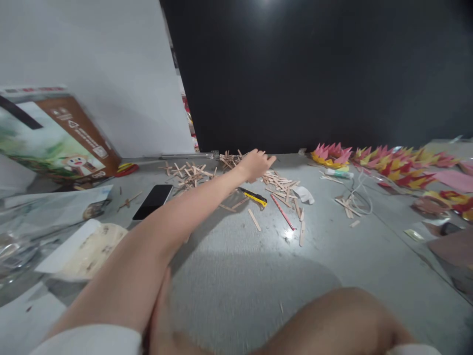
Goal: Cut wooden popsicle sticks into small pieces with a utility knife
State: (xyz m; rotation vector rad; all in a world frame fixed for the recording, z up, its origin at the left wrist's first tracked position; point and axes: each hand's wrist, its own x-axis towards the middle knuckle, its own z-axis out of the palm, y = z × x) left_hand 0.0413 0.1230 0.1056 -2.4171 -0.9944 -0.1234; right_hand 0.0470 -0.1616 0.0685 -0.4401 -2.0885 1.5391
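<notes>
My left hand (254, 165) reaches far forward over the wooden craft sticks, near the foot of the black panel. Its fingers curl downward, and whatever they hold is hidden beneath the hand. A bundle of crossed sticks (229, 159) lies just left of the hand, and loose flat sticks (280, 183) spread out to its right. Closer to me are a yellow and black utility knife (254, 198) and a red patterned pencil (283, 213). Bare skin shows along the bottom edge, but my right hand cannot be made out.
A dark phone (152, 201) lies left of the sticks, near a printed box (70, 135). Crumpled white paper (304, 194), a glue stick (339, 173) and a pale cable (364, 197) lie rightward. Pink and yellow paper crowns (331, 155) line the back right. The black panel (318, 74) stands behind.
</notes>
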